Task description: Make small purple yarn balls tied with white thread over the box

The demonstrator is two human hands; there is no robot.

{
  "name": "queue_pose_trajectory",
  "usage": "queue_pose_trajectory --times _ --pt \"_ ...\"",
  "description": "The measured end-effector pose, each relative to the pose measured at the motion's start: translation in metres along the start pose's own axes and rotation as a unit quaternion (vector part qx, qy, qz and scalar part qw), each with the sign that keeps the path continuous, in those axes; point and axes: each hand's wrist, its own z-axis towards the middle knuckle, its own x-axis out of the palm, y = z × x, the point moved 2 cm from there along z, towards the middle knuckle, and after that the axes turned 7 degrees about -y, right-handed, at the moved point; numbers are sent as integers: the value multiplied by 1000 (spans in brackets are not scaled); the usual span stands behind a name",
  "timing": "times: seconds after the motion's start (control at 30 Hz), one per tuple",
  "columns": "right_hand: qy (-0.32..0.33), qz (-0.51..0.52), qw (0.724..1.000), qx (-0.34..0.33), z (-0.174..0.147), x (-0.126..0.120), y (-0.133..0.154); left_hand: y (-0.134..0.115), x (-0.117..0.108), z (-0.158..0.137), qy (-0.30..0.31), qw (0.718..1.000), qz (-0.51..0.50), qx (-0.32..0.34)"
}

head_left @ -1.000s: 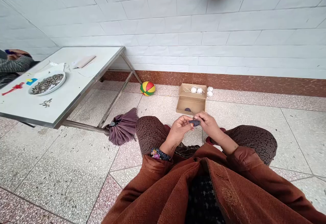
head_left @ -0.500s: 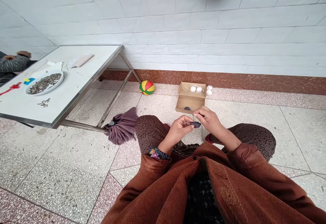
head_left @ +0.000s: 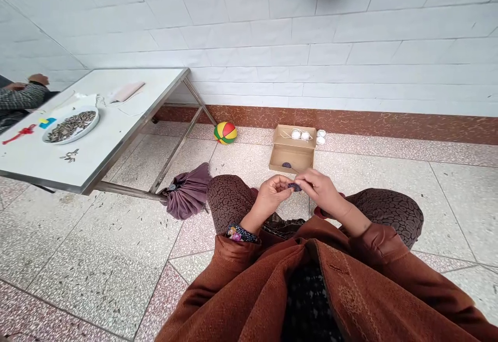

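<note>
A slip looks like the main risk: the small, dark purple-grey wound bundle [head_left: 294,187], just below and right of the frame's centre, is pinched only at the fingertips, so a loose grip could drop it or let its turns slacken. A fine strand seems to reach it from the dark round ball [head_left: 287,165] in the open brown cardboard box [head_left: 291,159] just above; if so, the box's edge could snag it, though it is too thin to be sure.

The left hand [head_left: 274,192] comes up from the lower left, thumb and fingers closed on the bundle's left end. The right hand [head_left: 317,187] slants in from the lower right, back uppermost, curled fingertips at the bundle's other end; whether they grip it or a strand, I cannot tell. The two hands nearly meet.
</note>
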Motion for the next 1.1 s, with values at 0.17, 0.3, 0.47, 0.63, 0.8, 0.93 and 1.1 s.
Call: queue_pose_trajectory --times 0.17,0.3,0.47,0.63,0.8,0.93,1.1 --pt "-24 26 997 62 2 10 -23 -3 4 -6 28 995 -81 -46" --pt "7 30 997 72 -24 31 -26 1 3 -4 -23 992 -113 -48" --pt "63 1 998 -6 -36 30 -4 0 0 -1 -84 995 -61 -15" --pt "17 -17 999 -43 -16 10 4 -6 1 -3 -59 998 -12 -4" --pt "-36 -15 999 -11 -3 7 -8 -5 5 -5 -1 997 -56 -48" --pt "-35 20 999 33 -4 9 -9 -3 4 -5 -5 995 -77 -59" --pt "-59 81 990 102 -7 9 -8 -3 5 -7 12 995 -79 -56"
